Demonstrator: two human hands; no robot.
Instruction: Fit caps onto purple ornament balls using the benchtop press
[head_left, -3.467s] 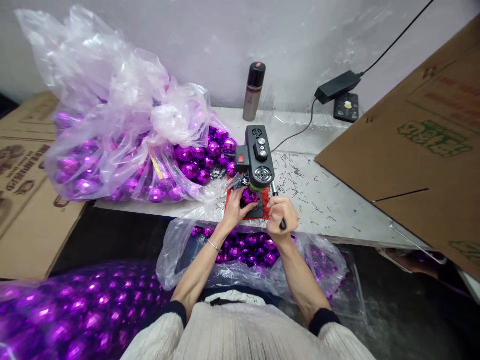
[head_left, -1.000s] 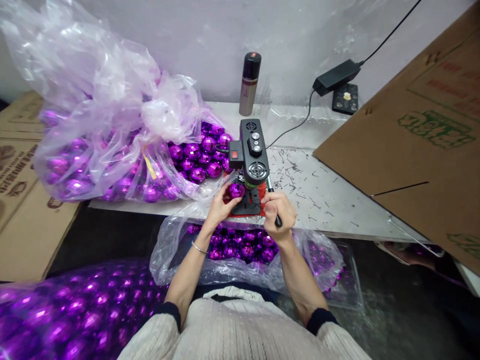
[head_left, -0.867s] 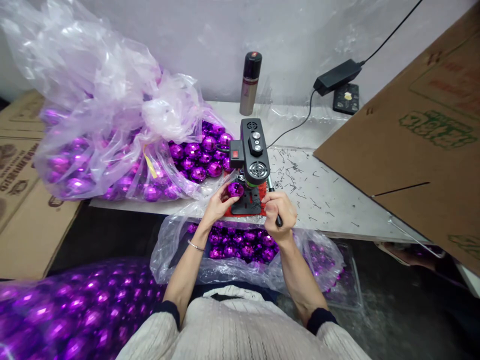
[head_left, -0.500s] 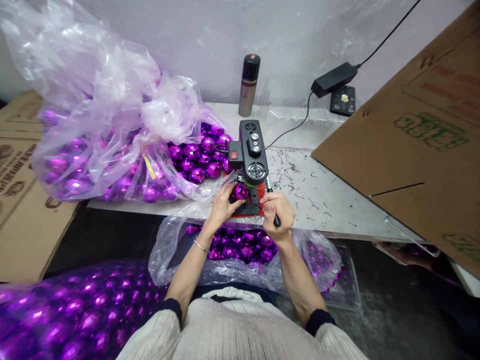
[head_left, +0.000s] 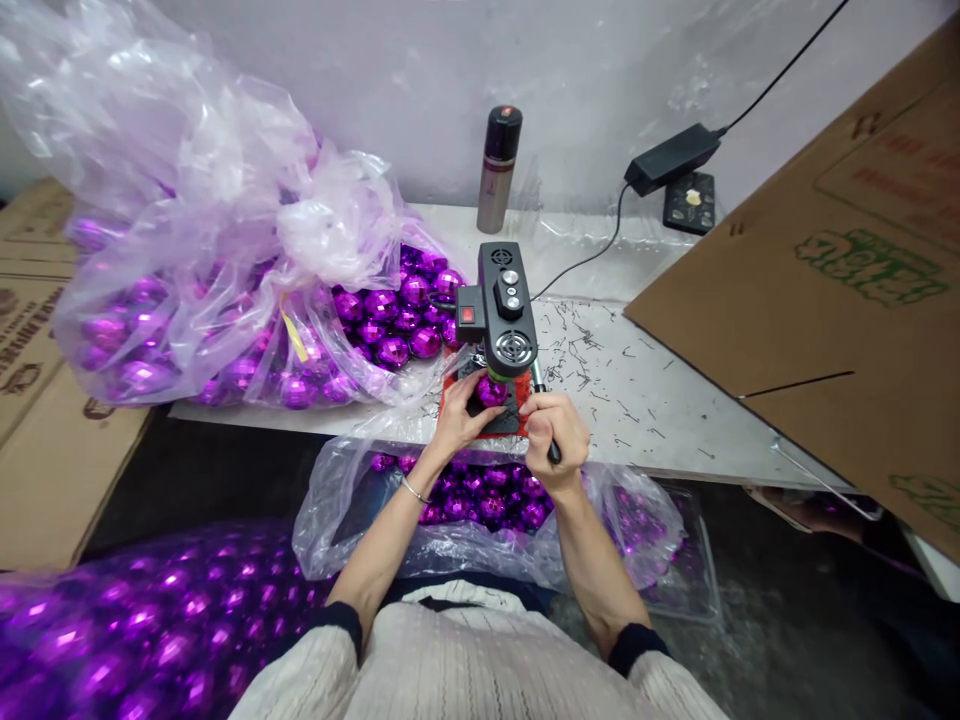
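A shiny purple faceted ball (head_left: 492,390) sits under the head of a small black bench press (head_left: 510,305) with a red switch. My left hand (head_left: 460,415) has its thumb and fingers around the ball's left and front sides. My right hand (head_left: 556,432) is wrapped round the black-gripped lever (head_left: 554,452) on the press's right side. Beneath the press lies a red mat (head_left: 450,390). Where the ball meets the press head is partly hidden from above.
Purple balls (head_left: 394,350) spill from a clear plastic bag (head_left: 225,260) on the left. Another open bag of balls (head_left: 480,500) lies below the table edge. Small dark slivers (head_left: 585,350) litter the white tabletop. A spray can (head_left: 499,170) and power adapter (head_left: 671,160) stand behind; a cardboard box (head_left: 825,300) leans right.
My left hand has moved slightly right with the ball, bringing it beneath the press head. My right hand stays on the lever, nearly unmoved.
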